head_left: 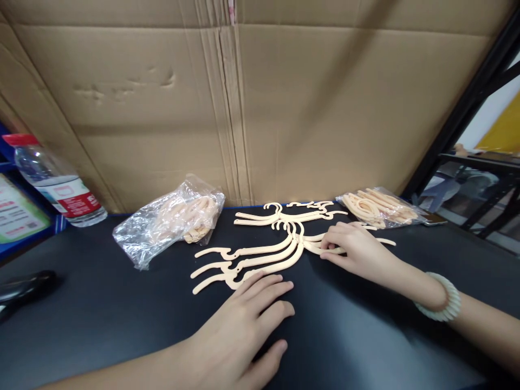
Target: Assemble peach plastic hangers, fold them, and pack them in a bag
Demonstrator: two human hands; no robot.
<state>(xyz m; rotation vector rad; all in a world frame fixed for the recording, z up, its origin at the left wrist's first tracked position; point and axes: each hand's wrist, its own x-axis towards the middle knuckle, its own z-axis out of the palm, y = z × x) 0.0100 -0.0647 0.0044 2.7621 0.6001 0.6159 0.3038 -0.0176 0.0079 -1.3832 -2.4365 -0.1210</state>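
Several cream folding clothes hangers lie on the black table (101,314). Three are lined up in a near row, and the closest hanger (280,266) has its left arm by my left hand (247,319). That hand rests flat with spread fingers, its fingertips at the hanger's edge. My right hand (357,250), with a pale beaded bracelet on the wrist, pinches the right arm of a near-row hanger and hides part of it. Farther back lie more folded hangers (260,219), partly overlapping.
A clear plastic bag (162,216) of hanger parts lies at left, another bag (377,208) at right. A red-capped bottle (65,187) leans at far left, above a dark object (24,290). Cardboard (345,108) walls the back; a black metal frame (459,114) stands right.
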